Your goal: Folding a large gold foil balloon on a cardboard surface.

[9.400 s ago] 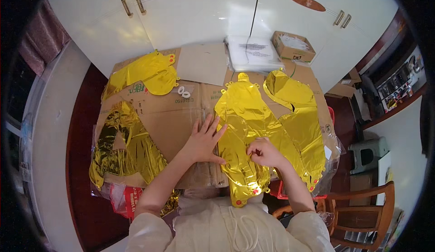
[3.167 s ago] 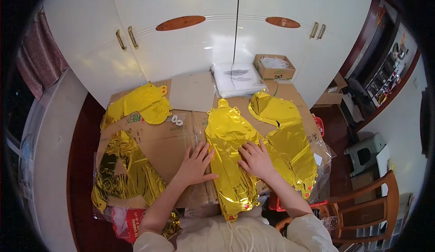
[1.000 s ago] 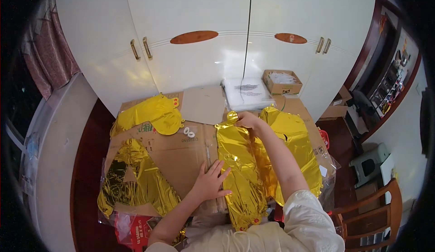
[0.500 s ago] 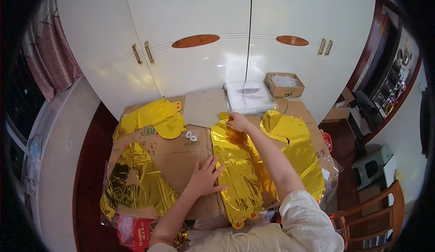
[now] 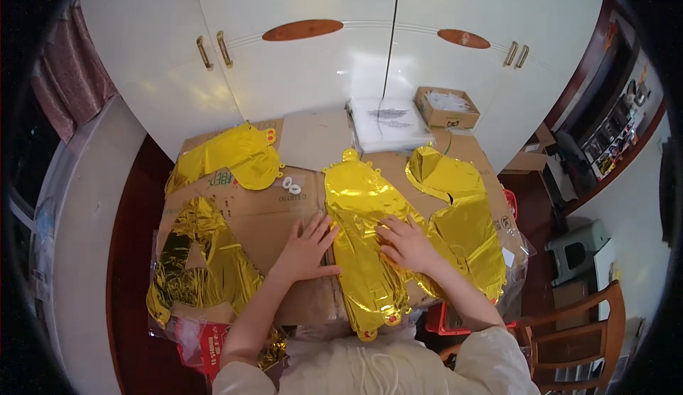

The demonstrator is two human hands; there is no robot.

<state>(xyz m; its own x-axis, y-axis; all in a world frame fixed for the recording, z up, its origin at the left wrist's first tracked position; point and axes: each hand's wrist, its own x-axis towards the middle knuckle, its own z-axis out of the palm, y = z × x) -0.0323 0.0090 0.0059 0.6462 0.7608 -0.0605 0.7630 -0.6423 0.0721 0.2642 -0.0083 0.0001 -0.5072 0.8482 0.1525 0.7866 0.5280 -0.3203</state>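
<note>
A flat, uninflated gold foil balloon [image 5: 363, 210] lies lengthwise in the middle of the cardboard-covered table [image 5: 267, 217]. My right hand [image 5: 409, 246] rests on its right part, fingers spread and holding nothing. My left hand [image 5: 307, 253] lies with fingers apart by the balloon's left edge, fingertips close to or touching the foil. Other gold foil balloons surround it: one at the far left [image 5: 228, 155], a crinkled one at the near left [image 5: 235, 270], and one on the right [image 5: 466, 228]. Two small white rings [image 5: 291, 186] sit on the cardboard between the far-left and middle balloons.
At the back stand a stack of clear plastic bags [image 5: 388, 128] and a small cardboard box [image 5: 447, 116] of white items, against white cabinet doors [image 5: 299, 75]. A red bag [image 5: 203, 345] is below the near-left edge. A wooden chair [image 5: 612, 324] and a grey-green stool [image 5: 578, 251] stand to the right.
My right hand has let go of the middle balloon's far end and come nearer, down onto its surface. That balloon now lies flatter and wider. My left hand stays by its left edge.
</note>
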